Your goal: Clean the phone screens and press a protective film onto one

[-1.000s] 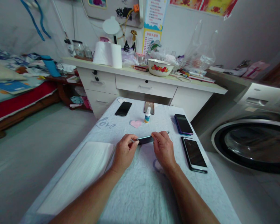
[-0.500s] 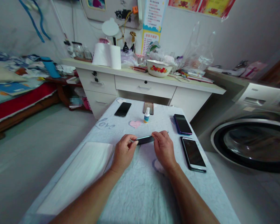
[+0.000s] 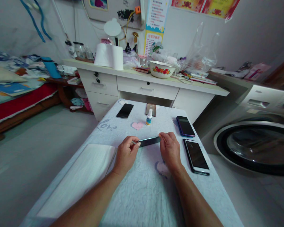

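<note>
Between my hands a dark smartphone [image 3: 149, 141] is held tilted above the cloth, its long edge towards me. My left hand [image 3: 127, 152] pinches its left end between thumb and fingers. At the right end, the fingers of my right hand [image 3: 170, 149] are closed on the phone's edge. Just beyond stands a small white spray bottle [image 3: 149, 117] with a blue and yellow label. A brownish phone case [image 3: 150, 109] lies flat behind the bottle. Farther left rests a black-screened phone [image 3: 125, 111].
On the right lie a purple-edged phone [image 3: 186, 126] and a white-framed phone [image 3: 196, 155] on a dark item. An open book [image 3: 80, 178] covers the left side of the cloth-covered table [image 3: 142, 195]. A white desk [image 3: 146, 86] closes off the back; a washing machine [image 3: 257, 126] stands at right.
My right hand has slid a little to the right along the phone, so more of its edge shows. My left hand has stayed nearly still.
</note>
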Demonstrator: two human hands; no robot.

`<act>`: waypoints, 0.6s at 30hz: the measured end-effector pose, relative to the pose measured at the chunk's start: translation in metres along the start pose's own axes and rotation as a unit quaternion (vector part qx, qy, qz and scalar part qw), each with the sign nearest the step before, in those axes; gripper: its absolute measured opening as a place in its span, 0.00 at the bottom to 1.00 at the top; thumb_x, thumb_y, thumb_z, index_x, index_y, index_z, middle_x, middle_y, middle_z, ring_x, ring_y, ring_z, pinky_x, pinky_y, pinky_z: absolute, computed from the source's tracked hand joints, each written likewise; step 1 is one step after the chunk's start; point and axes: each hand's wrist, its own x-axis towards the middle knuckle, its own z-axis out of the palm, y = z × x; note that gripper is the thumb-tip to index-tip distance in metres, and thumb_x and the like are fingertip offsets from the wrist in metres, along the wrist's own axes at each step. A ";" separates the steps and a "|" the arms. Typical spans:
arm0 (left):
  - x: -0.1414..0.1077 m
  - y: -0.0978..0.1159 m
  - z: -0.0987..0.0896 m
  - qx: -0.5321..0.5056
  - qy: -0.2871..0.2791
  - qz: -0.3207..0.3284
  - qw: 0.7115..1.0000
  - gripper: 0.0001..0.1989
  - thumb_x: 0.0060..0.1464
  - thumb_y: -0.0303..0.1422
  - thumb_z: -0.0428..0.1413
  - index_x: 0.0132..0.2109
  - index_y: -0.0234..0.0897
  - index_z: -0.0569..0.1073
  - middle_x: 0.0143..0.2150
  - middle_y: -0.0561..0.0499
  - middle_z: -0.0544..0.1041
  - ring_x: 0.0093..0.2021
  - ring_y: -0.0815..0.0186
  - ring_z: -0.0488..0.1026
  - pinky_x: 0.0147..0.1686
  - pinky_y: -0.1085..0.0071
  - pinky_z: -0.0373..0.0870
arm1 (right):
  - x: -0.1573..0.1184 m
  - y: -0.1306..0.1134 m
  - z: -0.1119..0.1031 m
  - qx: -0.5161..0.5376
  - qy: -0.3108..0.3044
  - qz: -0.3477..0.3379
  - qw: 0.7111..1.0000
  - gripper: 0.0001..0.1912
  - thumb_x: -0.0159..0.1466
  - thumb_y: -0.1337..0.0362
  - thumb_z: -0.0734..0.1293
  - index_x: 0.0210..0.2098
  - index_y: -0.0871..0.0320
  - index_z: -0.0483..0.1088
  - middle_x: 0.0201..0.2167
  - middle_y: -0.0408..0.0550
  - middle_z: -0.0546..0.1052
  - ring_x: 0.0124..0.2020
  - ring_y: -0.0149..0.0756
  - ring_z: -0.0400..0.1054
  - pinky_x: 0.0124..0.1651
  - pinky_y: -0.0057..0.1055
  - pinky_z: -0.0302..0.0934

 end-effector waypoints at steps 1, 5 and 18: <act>0.000 0.000 0.000 0.001 0.000 0.000 1.000 0.05 0.57 0.32 0.53 0.38 0.38 0.73 0.28 0.55 0.72 0.29 0.69 0.71 0.32 0.74 0.67 | 0.000 -0.002 0.001 0.002 -0.002 -0.002 1.000 0.13 0.68 0.70 0.58 0.42 0.58 0.74 0.33 0.47 0.70 0.33 0.34 0.67 0.39 0.30 0.62; 0.001 0.000 0.000 0.006 0.002 -0.001 1.000 0.06 0.57 0.32 0.53 0.39 0.37 0.73 0.29 0.55 0.73 0.28 0.69 0.71 0.31 0.74 0.66 | -0.002 -0.011 0.004 0.013 -0.013 -0.015 1.000 0.13 0.68 0.70 0.58 0.43 0.58 0.74 0.33 0.47 0.69 0.33 0.34 0.67 0.39 0.30 0.62; 0.002 0.001 0.003 0.000 0.003 -0.004 1.000 0.05 0.56 0.32 0.53 0.38 0.38 0.73 0.28 0.55 0.73 0.28 0.69 0.70 0.31 0.74 0.67 | -0.008 -0.027 0.016 0.050 -0.037 -0.054 0.997 0.14 0.68 0.71 0.58 0.47 0.58 0.73 0.35 0.49 0.70 0.34 0.34 0.68 0.40 0.29 0.65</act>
